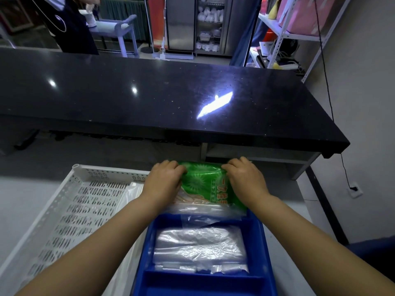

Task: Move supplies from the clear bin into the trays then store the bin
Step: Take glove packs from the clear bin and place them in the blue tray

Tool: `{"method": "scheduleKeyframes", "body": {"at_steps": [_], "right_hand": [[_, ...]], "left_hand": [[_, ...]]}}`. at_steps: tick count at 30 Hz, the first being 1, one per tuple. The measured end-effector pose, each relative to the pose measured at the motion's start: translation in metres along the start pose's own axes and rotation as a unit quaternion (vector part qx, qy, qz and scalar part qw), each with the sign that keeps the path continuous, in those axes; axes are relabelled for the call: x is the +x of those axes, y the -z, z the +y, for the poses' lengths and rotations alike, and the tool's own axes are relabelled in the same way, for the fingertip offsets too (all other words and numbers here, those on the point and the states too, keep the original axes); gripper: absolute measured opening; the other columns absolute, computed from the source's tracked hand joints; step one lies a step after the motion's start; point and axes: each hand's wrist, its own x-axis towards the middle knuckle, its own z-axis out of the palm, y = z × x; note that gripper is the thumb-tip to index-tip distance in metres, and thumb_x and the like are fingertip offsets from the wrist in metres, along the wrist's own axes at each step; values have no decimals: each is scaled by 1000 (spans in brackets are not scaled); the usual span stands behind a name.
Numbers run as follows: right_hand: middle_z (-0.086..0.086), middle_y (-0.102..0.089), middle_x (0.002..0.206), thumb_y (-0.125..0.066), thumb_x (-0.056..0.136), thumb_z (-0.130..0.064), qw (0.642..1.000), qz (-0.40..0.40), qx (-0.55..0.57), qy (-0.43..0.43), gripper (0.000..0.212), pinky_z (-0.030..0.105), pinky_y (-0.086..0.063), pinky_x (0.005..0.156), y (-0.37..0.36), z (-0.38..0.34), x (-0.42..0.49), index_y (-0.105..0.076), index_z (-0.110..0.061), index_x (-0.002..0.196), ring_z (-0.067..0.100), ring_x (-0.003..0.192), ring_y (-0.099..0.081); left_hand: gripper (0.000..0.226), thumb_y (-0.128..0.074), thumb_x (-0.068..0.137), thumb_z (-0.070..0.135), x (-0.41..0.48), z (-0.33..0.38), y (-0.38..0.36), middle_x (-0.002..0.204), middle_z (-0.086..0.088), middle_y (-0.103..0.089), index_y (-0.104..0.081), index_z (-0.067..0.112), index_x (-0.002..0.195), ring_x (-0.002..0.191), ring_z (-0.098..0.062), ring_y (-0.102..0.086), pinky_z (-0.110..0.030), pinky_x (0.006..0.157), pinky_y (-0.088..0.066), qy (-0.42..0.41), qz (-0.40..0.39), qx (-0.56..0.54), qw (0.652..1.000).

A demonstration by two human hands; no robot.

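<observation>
Two hands are gripping one supply item: the left hand is curling its fingers over the far left corner of a green printed packet, and the right hand is clamping the far right corner in the same way. The packet is lying at centre frame, across the far end of a blue compartment tray, and its near edge is resting on clear plastic wrapping.

- One stack of clear plastic bags is filling the middle compartment of the blue tray, lower centre
- One white perforated tray is sitting just beside the blue tray, lower left, with a clear plastic sheet lying along its right side
- One black speckled counter is spanning the middle of the frame
- One person in a dark apron is standing behind the counter, upper left
- One glass-door cabinet is showing white items, top centre
- One metal shelf rack is holding boxes, upper right
</observation>
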Motion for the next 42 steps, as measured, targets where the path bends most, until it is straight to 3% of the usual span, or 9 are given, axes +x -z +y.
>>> {"method": "scheduleKeyframes", "body": {"at_steps": [3, 7, 10, 13, 19, 22, 28, 33, 42], "right_hand": [[12, -68, 105, -62, 80, 4, 999, -28, 37, -13, 33, 41, -51, 65, 1, 4, -4, -66, -5, 112, 32, 94, -58], [10, -70, 92, -69, 76, 0, 995, 26, 100, 4, 22, 39, -55, 58, 15, 1, -17, -72, -7, 97, 28, 81, -63], [5, -71, 80, -71, 80, -12, 983, -9, 180, 19, 6, 39, -54, 60, 20, -8, -37, -72, -10, 85, 22, 74, -62], [0, -69, 80, -67, 83, -28, 973, -87, 211, 32, 13, 31, -49, 66, 16, -16, -60, -70, -16, 87, 15, 75, -58], [-5, -62, 94, -57, 85, -45, 966, -165, 201, 18, 27, 24, -34, 75, 0, -21, -72, -60, -25, 103, 14, 88, -51], [-11, -56, 86, -56, 83, -51, 964, -183, 192, 13, 25, 24, -32, 71, -2, -23, -66, -54, -28, 93, 11, 80, -47], [-4, -62, 96, -49, 78, -66, 959, -260, 115, 6, 40, 34, -37, 71, -6, -24, -64, -46, -30, 96, 18, 80, -42], [0, -60, 95, -35, 80, -71, 964, -257, 3, 70, 56, 34, -26, 74, -9, -26, -64, -57, -22, 96, 20, 87, -43], [3, -58, 95, -28, 85, -68, 960, -276, -13, 49, 59, 35, -23, 76, -6, -24, -64, -61, -20, 100, 20, 89, -39]], "left_hand": [[28, -66, 74, 7, -1, 1, 4, 94, -12, -68, -68, 10, 102, 89, -34, -59, -39, 74, -44, -5, 6, 0, 1000], [27, -80, 63, 12, -15, 7, 11, 83, -8, -68, -70, 10, 88, 77, -30, -61, -36, 64, -47, -33, 48, -32, 998], [15, -78, 70, 19, -36, 19, 7, 77, -4, -67, -69, 14, 81, 73, -26, -62, -30, 63, -44, -104, -9, -97, 990], [18, -66, 79, 27, -54, 30, -5, 92, -3, -68, -67, 18, 95, 88, -23, -61, -31, 73, -48, -126, -88, -115, 981], [46, -56, 82, 45, -63, 36, -17, 119, 1, -57, -47, 24, 122, 110, -20, -52, -32, 90, -39, -68, -152, -96, 981], [46, -60, 79, 45, -57, 37, -16, 118, 1, -57, -49, 22, 118, 108, -18, -51, -31, 88, -40, -82, -133, -88, 984], [51, -61, 72, 55, -53, 38, -21, 107, -3, -59, -45, 21, 107, 94, -26, -55, -35, 74, -39, -74, -227, -54, 970], [53, -56, 70, 63, -51, 37, -26, 99, -4, -63, -48, 20, 99, 89, -28, -58, -36, 74, -41, -72, -230, -19, 970], [59, -47, 78, 65, -45, 29, -28, 110, -10, -55, -64, 13, 102, 109, -28, -41, -39, 85, -34, -43, -251, 82, 964]]}}
